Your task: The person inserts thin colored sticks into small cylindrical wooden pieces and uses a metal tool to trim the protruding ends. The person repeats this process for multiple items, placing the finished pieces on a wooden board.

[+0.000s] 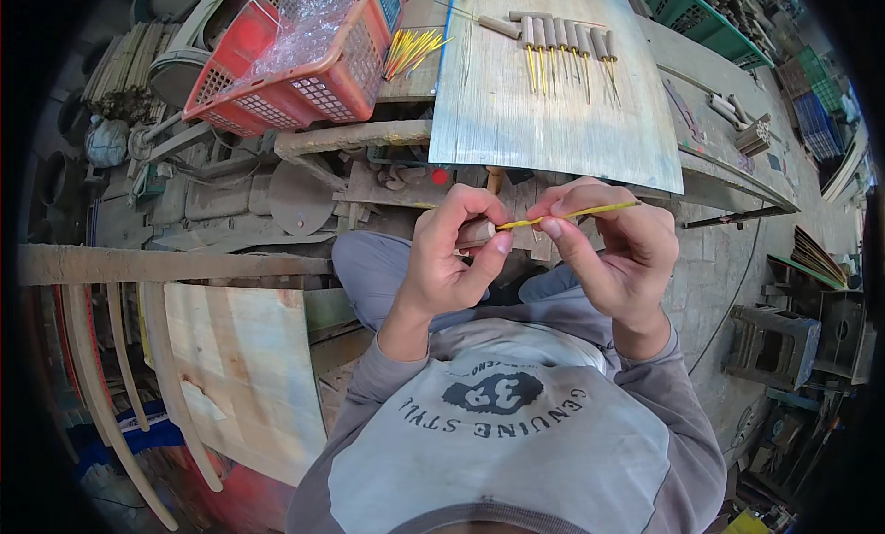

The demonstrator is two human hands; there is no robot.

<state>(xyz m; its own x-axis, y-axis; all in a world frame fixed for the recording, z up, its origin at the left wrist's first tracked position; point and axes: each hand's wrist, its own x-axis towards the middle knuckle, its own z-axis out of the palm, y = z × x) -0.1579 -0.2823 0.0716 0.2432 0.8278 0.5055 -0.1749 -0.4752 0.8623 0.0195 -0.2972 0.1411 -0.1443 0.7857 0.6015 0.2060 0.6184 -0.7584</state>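
Observation:
My left hand (pixel 459 248) is closed around a short grey-brown cylinder (pixel 476 234), its end facing right. Between the thumb and fingers of my right hand (pixel 613 248) is a thin yellow stick (pixel 579 212), flexible or stiff I cannot tell. Its left end meets the cylinder's end face; whether it goes inside is too small to see. Beyond my hands, on a pale board (pixel 544 133), lies a row of several similar cylinders (pixel 562 35) with thin yellow pieces sticking out toward me. A bunch of loose yellow sticks (pixel 411 53) lies left of the board.
A red plastic basket (pixel 309 90) holding clear wrap stands at the upper left. Wooden rails (pixel 175 265) and a stained panel (pixel 244 377) are on my left. At the far right, a green crate (pixel 701 23) and a dusty box-like casing (pixel 772 346) stand.

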